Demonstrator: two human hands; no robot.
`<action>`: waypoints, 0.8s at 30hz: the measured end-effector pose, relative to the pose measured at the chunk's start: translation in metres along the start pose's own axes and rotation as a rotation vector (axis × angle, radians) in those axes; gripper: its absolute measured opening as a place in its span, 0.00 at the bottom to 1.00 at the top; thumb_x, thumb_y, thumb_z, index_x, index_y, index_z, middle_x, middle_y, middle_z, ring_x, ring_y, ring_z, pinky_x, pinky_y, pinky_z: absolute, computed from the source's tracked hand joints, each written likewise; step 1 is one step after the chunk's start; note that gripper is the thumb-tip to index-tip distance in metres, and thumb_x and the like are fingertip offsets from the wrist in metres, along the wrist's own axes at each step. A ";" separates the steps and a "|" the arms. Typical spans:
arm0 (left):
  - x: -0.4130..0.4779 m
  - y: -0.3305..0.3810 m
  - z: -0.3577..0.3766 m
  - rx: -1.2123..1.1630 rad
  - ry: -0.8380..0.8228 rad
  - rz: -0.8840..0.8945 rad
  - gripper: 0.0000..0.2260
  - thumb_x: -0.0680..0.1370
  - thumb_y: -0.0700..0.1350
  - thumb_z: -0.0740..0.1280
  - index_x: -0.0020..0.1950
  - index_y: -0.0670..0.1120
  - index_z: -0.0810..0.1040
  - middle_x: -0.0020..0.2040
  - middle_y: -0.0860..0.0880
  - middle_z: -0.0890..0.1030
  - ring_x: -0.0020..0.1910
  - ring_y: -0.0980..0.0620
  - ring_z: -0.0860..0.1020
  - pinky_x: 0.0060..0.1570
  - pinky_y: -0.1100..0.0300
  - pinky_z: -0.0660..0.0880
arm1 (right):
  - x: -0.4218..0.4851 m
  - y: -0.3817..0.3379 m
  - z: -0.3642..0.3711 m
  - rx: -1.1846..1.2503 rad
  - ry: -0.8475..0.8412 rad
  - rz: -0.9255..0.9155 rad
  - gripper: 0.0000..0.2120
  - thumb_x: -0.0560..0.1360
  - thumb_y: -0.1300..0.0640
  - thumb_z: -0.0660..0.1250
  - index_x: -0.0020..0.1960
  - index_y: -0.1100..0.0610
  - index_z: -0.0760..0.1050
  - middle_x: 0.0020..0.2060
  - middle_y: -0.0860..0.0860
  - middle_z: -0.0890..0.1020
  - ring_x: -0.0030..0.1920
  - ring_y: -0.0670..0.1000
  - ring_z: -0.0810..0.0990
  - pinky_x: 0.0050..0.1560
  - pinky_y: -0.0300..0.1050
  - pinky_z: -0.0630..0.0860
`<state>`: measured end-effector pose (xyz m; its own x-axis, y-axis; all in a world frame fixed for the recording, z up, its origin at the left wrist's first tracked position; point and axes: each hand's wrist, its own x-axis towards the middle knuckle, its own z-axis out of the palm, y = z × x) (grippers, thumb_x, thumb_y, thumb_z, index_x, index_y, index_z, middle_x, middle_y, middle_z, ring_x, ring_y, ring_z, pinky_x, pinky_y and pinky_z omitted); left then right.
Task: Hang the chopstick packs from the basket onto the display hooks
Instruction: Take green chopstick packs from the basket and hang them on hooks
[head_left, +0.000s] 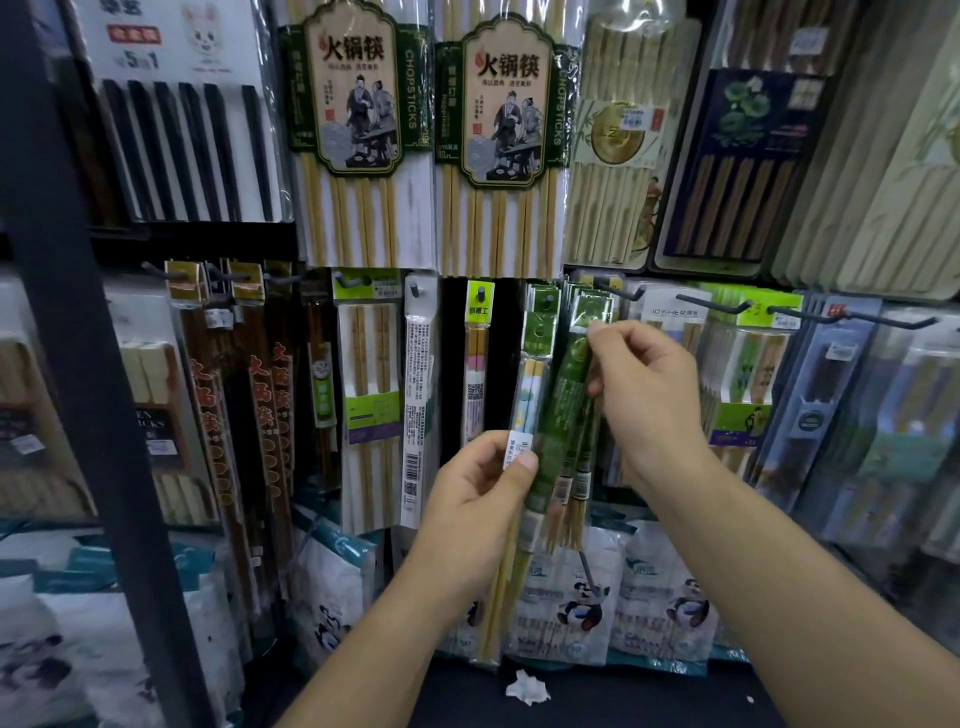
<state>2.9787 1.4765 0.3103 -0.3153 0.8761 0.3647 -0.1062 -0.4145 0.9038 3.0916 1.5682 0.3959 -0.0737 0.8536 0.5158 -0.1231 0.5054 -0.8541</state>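
Several green chopstick packs (563, 410) stand upright in front of the display wall at centre. My left hand (480, 499) grips them low down, thumb over a white barcode label. My right hand (644, 395) pinches the top of the frontmost pack near its green header. The headers sit just below and left of a dark display hook (618, 289). A similar green pack (537, 332) hangs on the peg to the left. No basket is in view.
Hooks (717, 305) to the right carry other packs. Large hot-pot chopstick packs (358, 130) hang above. Panda-printed bags (576, 608) stand on the shelf below. A crumpled white scrap (527, 687) lies on the dark shelf edge. A black upright post (88, 364) rises at left.
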 end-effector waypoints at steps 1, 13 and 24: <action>0.001 -0.002 -0.001 0.013 0.037 -0.005 0.11 0.84 0.41 0.66 0.50 0.52 0.86 0.51 0.48 0.87 0.55 0.49 0.85 0.51 0.55 0.83 | 0.006 -0.001 -0.001 0.001 0.033 0.011 0.16 0.81 0.54 0.67 0.35 0.56 0.76 0.27 0.49 0.69 0.30 0.48 0.68 0.29 0.35 0.68; 0.005 -0.004 -0.008 -0.078 0.090 -0.065 0.07 0.83 0.40 0.66 0.54 0.45 0.85 0.44 0.47 0.84 0.47 0.51 0.84 0.45 0.54 0.84 | 0.028 0.005 -0.004 -0.125 0.114 -0.039 0.19 0.81 0.53 0.66 0.34 0.61 0.69 0.23 0.44 0.62 0.26 0.45 0.61 0.33 0.27 0.72; 0.006 -0.008 -0.010 0.026 0.060 -0.041 0.09 0.83 0.42 0.68 0.58 0.52 0.84 0.35 0.52 0.80 0.38 0.53 0.83 0.47 0.50 0.85 | 0.025 0.018 -0.010 -0.183 0.154 -0.046 0.17 0.79 0.48 0.70 0.35 0.56 0.75 0.22 0.41 0.69 0.26 0.41 0.68 0.37 0.35 0.71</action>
<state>2.9679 1.4822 0.3029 -0.3675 0.8756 0.3134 -0.0961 -0.3710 0.9236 3.0978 1.5996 0.3925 0.0814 0.8314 0.5496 0.0595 0.5464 -0.8354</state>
